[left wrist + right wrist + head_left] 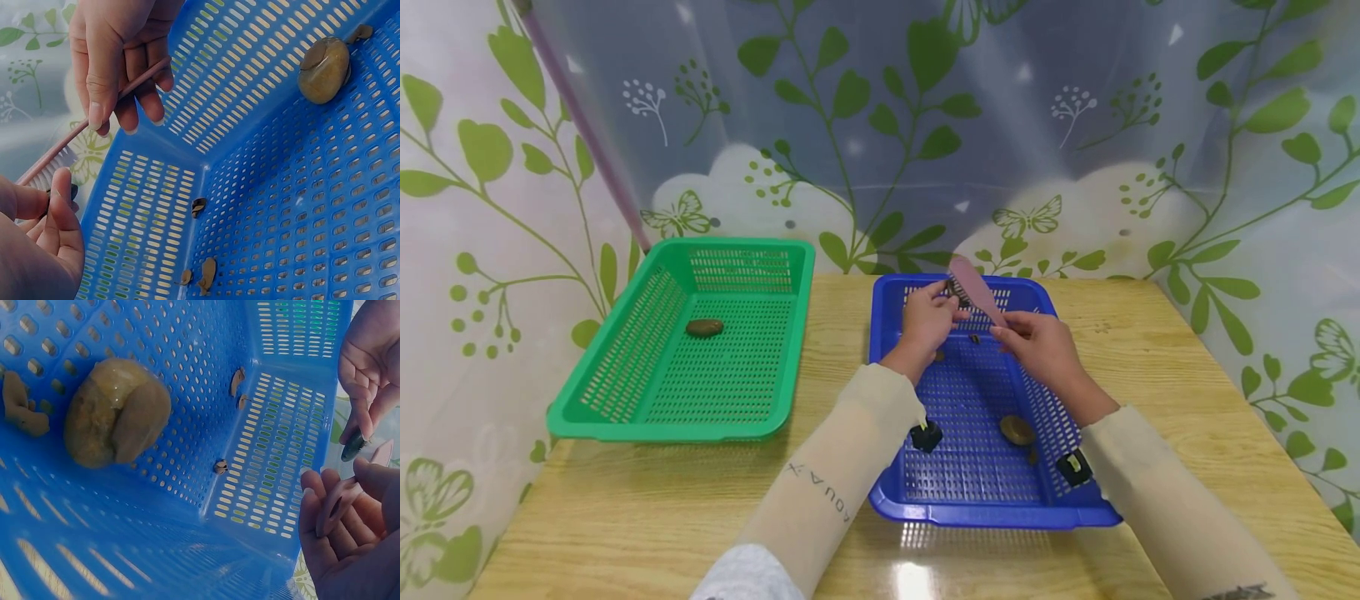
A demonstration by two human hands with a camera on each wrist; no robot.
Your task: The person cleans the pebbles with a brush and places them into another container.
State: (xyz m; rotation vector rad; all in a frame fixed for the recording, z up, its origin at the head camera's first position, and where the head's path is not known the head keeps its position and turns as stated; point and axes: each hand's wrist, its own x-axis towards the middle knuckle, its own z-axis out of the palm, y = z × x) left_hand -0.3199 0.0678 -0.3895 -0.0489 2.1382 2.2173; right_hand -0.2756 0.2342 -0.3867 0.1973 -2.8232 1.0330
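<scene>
Over the far end of the blue basket (992, 515), my left hand (928, 321) pinches a small dark stone (354, 447) between thumb and fingers. My right hand (1041, 342) grips the handle of a pink brush (976, 290). The brush slants up and left, its pale bristles (61, 160) turned toward the stone and close against it. In the left wrist view the stone is mostly hidden by the fingers. A larger brown stone (1017, 431) with a flat brown piece stuck to it lies in the basket near its right wall.
Small brown clay-like bits (208, 275) lie in the blue basket, along its far side and beside the larger stone. To the left, a green basket (681, 432) holds one oblong brown stone (704, 327). Both stand on a wooden table (625, 517), with a leaf-patterned curtain (880, 150) behind.
</scene>
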